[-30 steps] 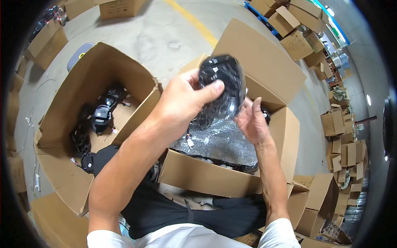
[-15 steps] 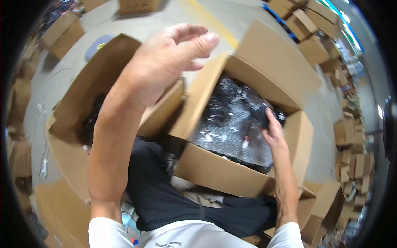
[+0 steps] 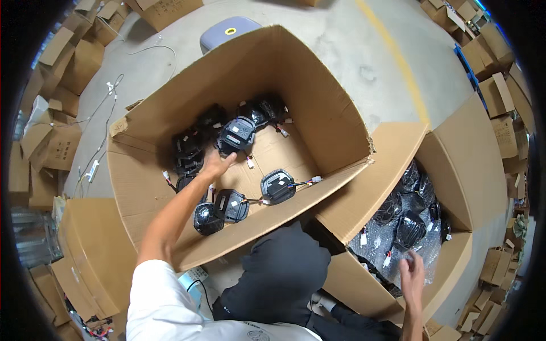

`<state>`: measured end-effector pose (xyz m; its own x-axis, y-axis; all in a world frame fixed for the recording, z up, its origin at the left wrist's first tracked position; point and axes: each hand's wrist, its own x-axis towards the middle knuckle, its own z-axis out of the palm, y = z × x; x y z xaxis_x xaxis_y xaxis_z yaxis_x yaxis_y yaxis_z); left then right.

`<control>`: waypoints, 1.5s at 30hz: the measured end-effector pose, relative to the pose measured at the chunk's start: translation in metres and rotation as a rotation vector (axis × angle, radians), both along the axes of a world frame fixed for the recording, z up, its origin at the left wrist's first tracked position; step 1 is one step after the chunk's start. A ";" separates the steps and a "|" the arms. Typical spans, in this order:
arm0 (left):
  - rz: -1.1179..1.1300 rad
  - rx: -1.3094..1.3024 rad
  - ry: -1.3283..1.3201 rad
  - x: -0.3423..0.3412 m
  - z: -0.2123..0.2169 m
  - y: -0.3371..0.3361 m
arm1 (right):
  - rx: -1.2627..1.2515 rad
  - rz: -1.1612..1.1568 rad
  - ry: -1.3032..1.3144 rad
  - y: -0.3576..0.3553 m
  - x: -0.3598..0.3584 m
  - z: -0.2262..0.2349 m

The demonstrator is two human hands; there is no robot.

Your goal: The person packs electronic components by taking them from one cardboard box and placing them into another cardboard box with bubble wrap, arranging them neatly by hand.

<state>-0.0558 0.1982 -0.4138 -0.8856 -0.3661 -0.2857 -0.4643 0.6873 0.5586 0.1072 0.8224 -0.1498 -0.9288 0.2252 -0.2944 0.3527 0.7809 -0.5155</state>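
Two open cardboard boxes here. My left hand (image 3: 215, 165) is reaching into the big left box (image 3: 318, 108), fingers loose and open, holding nothing, right next to the loose black lamp units (image 3: 237, 135) scattered on its floor. Over on the right, my right hand (image 3: 412, 274) sits open-fingered on the bubble-wrapped units (image 3: 406, 227) packed in the right box (image 3: 472, 170).

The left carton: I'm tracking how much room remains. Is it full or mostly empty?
Mostly empty. The left carton holds one loose layer of black parts on its bare floor, walls standing high above; the left hand reaches inside.
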 end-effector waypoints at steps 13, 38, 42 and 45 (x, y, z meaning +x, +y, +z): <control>0.924 1.027 0.268 -0.106 -0.042 0.031 | 0.068 -0.034 0.166 -0.056 0.016 -0.005; -0.359 1.521 0.098 0.025 0.414 0.283 | 0.053 0.356 1.023 -0.064 -0.079 0.181; -0.352 1.469 0.023 0.029 0.400 0.329 | -0.142 -0.241 0.588 0.080 -0.057 0.095; -0.311 1.499 0.016 0.039 0.387 0.372 | -0.880 -0.789 0.365 0.159 -0.029 -0.014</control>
